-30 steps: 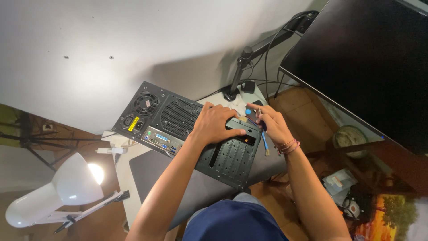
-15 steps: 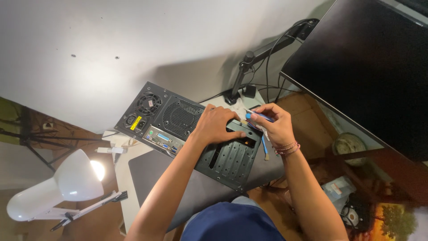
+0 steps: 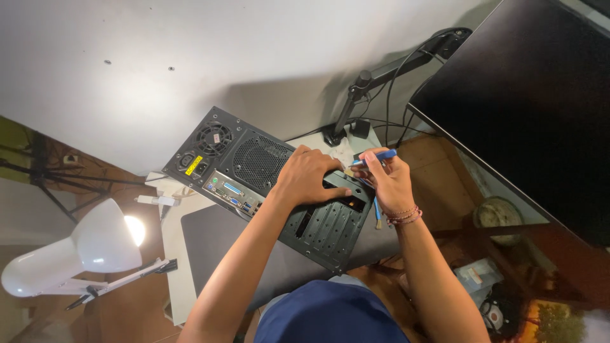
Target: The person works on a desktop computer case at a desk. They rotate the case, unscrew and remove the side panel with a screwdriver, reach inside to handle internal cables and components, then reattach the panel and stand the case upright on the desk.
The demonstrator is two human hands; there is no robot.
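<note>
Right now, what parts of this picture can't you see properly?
All from the head view:
- The end of the blue-handled tool: hidden behind the right hand.
- The spot on the black computer case under the left hand: covered by the palm.
- The rear ports: too small to tell apart.
- The dark monitor: cut off by the right edge.
- The white desk lamp: its base is out of frame.

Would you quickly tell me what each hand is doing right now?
Left hand: open, palm pressed flat on the black computer case.
Right hand: closed on a blue-handled tool.
</note>
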